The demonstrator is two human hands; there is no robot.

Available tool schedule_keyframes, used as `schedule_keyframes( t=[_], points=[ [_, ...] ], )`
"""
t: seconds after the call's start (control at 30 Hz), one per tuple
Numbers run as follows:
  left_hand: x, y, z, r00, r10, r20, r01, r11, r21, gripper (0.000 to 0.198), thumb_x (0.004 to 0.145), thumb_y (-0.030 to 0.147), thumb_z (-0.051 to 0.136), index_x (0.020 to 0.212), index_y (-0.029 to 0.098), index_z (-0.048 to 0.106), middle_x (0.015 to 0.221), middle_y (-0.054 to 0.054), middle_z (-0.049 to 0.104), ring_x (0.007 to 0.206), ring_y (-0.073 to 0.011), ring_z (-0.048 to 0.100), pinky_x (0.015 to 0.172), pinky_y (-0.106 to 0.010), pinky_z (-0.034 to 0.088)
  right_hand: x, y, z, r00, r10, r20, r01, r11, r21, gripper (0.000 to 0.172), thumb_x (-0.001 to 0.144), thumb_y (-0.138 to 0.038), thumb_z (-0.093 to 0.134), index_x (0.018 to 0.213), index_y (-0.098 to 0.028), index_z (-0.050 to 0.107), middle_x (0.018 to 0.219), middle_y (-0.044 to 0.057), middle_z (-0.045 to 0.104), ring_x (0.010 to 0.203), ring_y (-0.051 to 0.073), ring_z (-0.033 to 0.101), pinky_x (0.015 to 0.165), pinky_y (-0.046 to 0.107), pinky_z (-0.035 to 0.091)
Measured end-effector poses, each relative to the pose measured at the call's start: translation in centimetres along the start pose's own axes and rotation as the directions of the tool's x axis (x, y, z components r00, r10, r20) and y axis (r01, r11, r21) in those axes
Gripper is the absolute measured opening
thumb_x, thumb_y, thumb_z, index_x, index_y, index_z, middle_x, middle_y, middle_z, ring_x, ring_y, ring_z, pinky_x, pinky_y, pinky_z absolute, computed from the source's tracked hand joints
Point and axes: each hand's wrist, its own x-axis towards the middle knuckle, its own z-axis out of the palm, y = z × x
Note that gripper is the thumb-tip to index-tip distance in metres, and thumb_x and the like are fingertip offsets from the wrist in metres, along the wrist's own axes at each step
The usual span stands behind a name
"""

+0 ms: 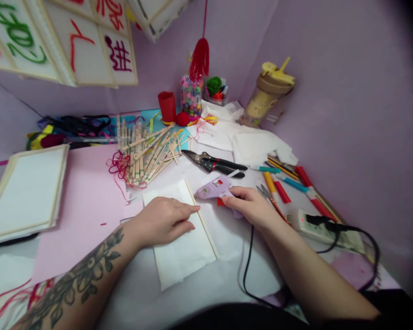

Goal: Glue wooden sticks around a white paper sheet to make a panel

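My left hand lies flat on a white paper panel, its fingertips pressing a thin wooden stick that runs along the panel's right edge. My right hand is closed round the handle of a lilac hot glue gun, whose nozzle points left toward the top of the stick. The gun's black cord trails down toward me.
A heap of wooden sticks with red thread lies behind the panel. Black-handled pliers, pens and markers, a power strip, white tissue, a yellow bottle, a red cup and framed panels surround the work.
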Motion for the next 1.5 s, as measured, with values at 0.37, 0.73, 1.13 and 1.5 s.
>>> schedule_keyframes(
  t=[0.37,0.73,1.13,1.5],
  points=[
    [0.0,0.1,0.0,1.000,-0.017,-0.004,0.017,1.000,0.022,0.033,0.090,0.034,0.050,0.117,0.020,0.062,0.106,-0.005,0.072,0.086,-0.0171,0.068,0.075,-0.029,0.050,0.7,-0.9,1.4,0.994,-0.049,-0.096,0.036,0.990,-0.134,0.037,0.079,-0.051,0.055,0.074,-0.016,0.062,0.058,-0.002,0.046,0.054,0.012,0.039,0.048,0.025,0.028],
    [0.0,-0.1,0.1,1.000,0.001,-0.002,-0.001,1.000,0.020,0.033,0.091,0.035,0.049,0.116,0.020,0.063,0.103,-0.005,0.072,0.085,-0.0171,0.068,0.075,-0.028,0.050,1.5,-1.1,1.9,0.986,-0.127,-0.112,0.109,0.981,-0.158,0.038,0.083,-0.052,0.051,0.072,-0.016,0.059,0.060,-0.001,0.049,0.056,0.012,0.042,0.050,0.024,0.031],
    [0.0,0.0,-0.1,1.000,0.004,-0.001,-0.004,1.000,0.025,0.032,0.090,0.033,0.051,0.116,0.019,0.063,0.101,-0.005,0.073,0.084,-0.0170,0.068,0.076,-0.028,0.050,0.8,-0.7,1.1,0.990,-0.038,-0.136,0.021,0.992,-0.123,0.036,0.078,-0.051,0.054,0.064,-0.017,0.052,0.055,-0.003,0.040,0.050,0.010,0.035,0.046,0.024,0.025],
    [0.1,0.1,-0.1,1.000,-0.008,0.005,0.008,1.000,0.028,0.033,0.090,0.032,0.052,0.117,0.019,0.063,0.104,-0.005,0.072,0.084,-0.0168,0.068,0.076,-0.028,0.050,0.9,-0.5,1.2,0.992,-0.044,-0.120,0.025,0.988,-0.155,0.035,0.077,-0.051,0.054,0.065,-0.017,0.054,0.055,-0.004,0.040,0.050,0.010,0.036,0.046,0.024,0.025]
  ],
)
